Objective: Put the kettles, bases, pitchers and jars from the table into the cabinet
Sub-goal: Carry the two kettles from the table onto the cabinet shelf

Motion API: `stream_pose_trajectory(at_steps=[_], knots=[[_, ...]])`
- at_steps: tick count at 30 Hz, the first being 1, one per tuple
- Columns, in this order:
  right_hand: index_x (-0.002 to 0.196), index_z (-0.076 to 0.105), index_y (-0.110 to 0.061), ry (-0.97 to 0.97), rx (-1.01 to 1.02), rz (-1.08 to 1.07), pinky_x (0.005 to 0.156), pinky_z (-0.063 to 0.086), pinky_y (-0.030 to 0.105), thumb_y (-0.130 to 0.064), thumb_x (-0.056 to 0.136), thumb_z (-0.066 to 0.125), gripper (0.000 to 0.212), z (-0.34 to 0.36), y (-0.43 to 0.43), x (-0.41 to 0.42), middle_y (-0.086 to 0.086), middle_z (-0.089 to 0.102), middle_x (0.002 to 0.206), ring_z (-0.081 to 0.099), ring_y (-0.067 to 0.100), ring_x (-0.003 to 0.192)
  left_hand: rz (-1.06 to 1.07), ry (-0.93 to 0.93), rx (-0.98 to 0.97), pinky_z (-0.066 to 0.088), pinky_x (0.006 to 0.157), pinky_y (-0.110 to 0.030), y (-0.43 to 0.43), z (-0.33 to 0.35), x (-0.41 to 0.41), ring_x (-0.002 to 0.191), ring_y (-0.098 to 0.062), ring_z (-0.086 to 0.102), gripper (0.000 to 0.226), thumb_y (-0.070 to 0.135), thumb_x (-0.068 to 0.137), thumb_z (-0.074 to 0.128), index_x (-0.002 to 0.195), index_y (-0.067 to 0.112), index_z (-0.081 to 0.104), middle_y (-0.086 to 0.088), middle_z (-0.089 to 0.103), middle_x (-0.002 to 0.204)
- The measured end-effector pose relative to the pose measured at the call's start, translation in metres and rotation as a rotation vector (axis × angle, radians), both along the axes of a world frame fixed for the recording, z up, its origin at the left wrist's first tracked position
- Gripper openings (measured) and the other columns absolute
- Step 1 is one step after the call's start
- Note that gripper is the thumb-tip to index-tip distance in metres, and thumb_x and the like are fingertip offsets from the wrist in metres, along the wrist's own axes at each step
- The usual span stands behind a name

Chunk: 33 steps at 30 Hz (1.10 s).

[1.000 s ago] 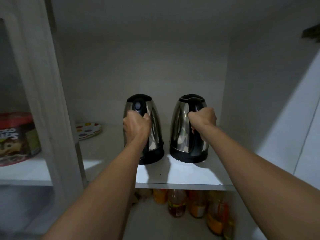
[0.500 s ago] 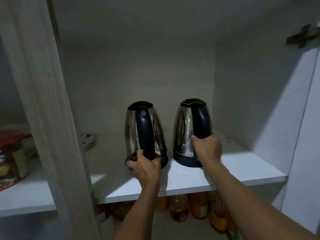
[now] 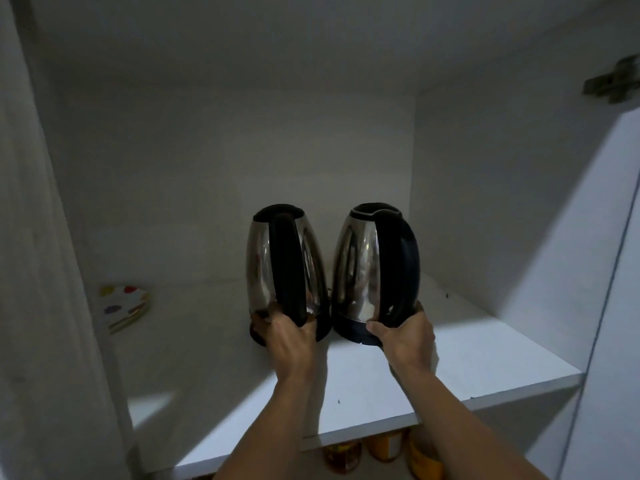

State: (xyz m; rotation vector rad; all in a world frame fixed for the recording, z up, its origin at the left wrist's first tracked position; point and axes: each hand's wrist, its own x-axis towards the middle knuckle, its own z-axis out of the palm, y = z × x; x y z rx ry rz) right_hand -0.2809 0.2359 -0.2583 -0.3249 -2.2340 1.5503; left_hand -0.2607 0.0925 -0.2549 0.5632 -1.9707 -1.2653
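Two steel kettles stand side by side on a white cabinet shelf. Left hand and right hand each wrap fingers around a kettle's base. Dim interior; plates at left.

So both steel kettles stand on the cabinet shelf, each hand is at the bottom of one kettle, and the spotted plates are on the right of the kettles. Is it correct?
Not quite. The head view shows the spotted plates left of the kettles, not right. The rest holds: the left kettle and right kettle stand on the shelf, with the left hand and right hand at their bottoms.
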Motion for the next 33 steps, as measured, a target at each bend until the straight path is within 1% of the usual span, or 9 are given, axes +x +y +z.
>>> stream_pose_trajectory(at_steps=[2, 4, 8, 12, 16, 20, 27, 30, 33], knots=[[0.113, 0.059, -0.026, 0.011, -0.002, -0.009, 0.080, 0.059, 0.045, -0.038, 0.054, 0.089, 0.067, -0.003, -0.002, -0.020, 0.009, 0.069, 0.103, 0.068, 0.034, 0.089, 0.006, 0.007, 0.000, 0.042, 0.102, -0.041, -0.001, 0.000, -0.017, 0.116, -0.042, 0.048, 0.051, 0.016, 0.077, 0.075, 0.116, -0.008, 0.053, -0.029, 0.047, 0.127], [0.114, 0.058, -0.026, 0.021, -0.001, 0.007, 0.076, 0.058, 0.044, -0.035, 0.057, 0.088, 0.065, -0.002, -0.004, -0.038, 0.009, 0.069, 0.100, 0.068, 0.035, 0.088, -0.015, 0.017, 0.018, 0.040, 0.096, -0.037, -0.005, 0.000, -0.037, 0.115, -0.039, 0.047, 0.050, 0.013, 0.077, 0.075, 0.116, -0.009, 0.053, -0.028, 0.046, 0.129], [0.121, 0.054, -0.021, 0.016, -0.047, 0.116, 0.073, 0.046, 0.034, -0.023, 0.072, 0.081, 0.056, 0.004, -0.006, -0.083, 0.014, 0.061, 0.112, 0.054, 0.030, 0.083, -0.025, 0.035, 0.033, 0.046, 0.096, -0.045, -0.016, 0.000, -0.085, 0.115, -0.041, 0.050, 0.050, 0.015, 0.080, 0.073, 0.121, -0.005, 0.053, -0.025, 0.041, 0.133], [0.135, 0.046, -0.013, 0.016, -0.063, 0.178, 0.088, 0.047, 0.039, -0.017, 0.080, 0.078, 0.064, 0.001, -0.013, -0.136, 0.022, 0.052, 0.129, 0.058, 0.041, 0.110, 0.038, 0.075, -0.029, 0.047, 0.091, -0.049, -0.021, -0.004, -0.133, 0.107, -0.043, 0.053, 0.048, 0.021, 0.079, 0.076, 0.113, -0.007, 0.056, -0.027, 0.050, 0.118], [0.143, 0.038, -0.014, 0.001, -0.034, 0.210, 0.098, 0.044, 0.044, -0.019, 0.085, 0.075, 0.070, 0.004, -0.024, -0.180, 0.025, 0.045, 0.134, 0.055, 0.044, 0.114, 0.103, 0.082, -0.013, 0.048, 0.090, -0.045, -0.018, -0.003, -0.162, 0.105, -0.039, 0.053, 0.043, 0.017, 0.081, 0.074, 0.112, -0.006, 0.056, -0.025, 0.049, 0.118], [0.144, 0.037, -0.014, 0.001, -0.004, 0.238, 0.097, 0.046, 0.046, -0.021, 0.085, 0.075, 0.071, 0.003, -0.030, -0.202, 0.026, 0.045, 0.132, 0.055, 0.043, 0.113, 0.148, 0.077, -0.032, 0.047, 0.097, -0.042, -0.012, 0.000, -0.175, 0.107, -0.035, 0.052, 0.044, 0.016, 0.081, 0.074, 0.116, -0.005, 0.055, -0.023, 0.046, 0.125], [0.144, 0.035, -0.011, -0.007, 0.011, 0.286, 0.098, 0.045, 0.048, -0.016, 0.086, 0.073, 0.070, -0.001, -0.022, -0.207, 0.027, 0.046, 0.133, 0.052, 0.043, 0.117, 0.132, -0.020, -0.055, 0.046, 0.099, -0.049, -0.015, 0.005, -0.168, 0.115, -0.037, 0.050, 0.052, 0.018, 0.081, 0.073, 0.122, -0.002, 0.048, -0.022, 0.045, 0.127], [0.145, 0.025, -0.004, -0.024, -0.021, 0.287, 0.101, 0.046, 0.052, -0.015, 0.084, 0.076, 0.080, -0.003, -0.022, -0.204, 0.028, 0.047, 0.136, 0.053, 0.043, 0.119, 0.105, -0.072, -0.022, 0.050, 0.093, -0.048, -0.018, 0.009, -0.158, 0.113, -0.038, 0.054, 0.058, 0.023, 0.080, 0.075, 0.121, -0.002, 0.042, -0.021, 0.051, 0.121], [0.145, 0.021, -0.002, -0.020, -0.030, 0.323, 0.103, 0.046, 0.050, -0.011, 0.080, 0.079, 0.088, -0.001, -0.017, -0.200, 0.029, 0.048, 0.137, 0.053, 0.042, 0.123, 0.076, -0.191, 0.005, 0.050, 0.094, -0.044, -0.019, 0.008, -0.145, 0.115, -0.040, 0.057, 0.066, 0.014, 0.081, 0.074, 0.126, -0.004, 0.030, -0.024, 0.054, 0.125]])
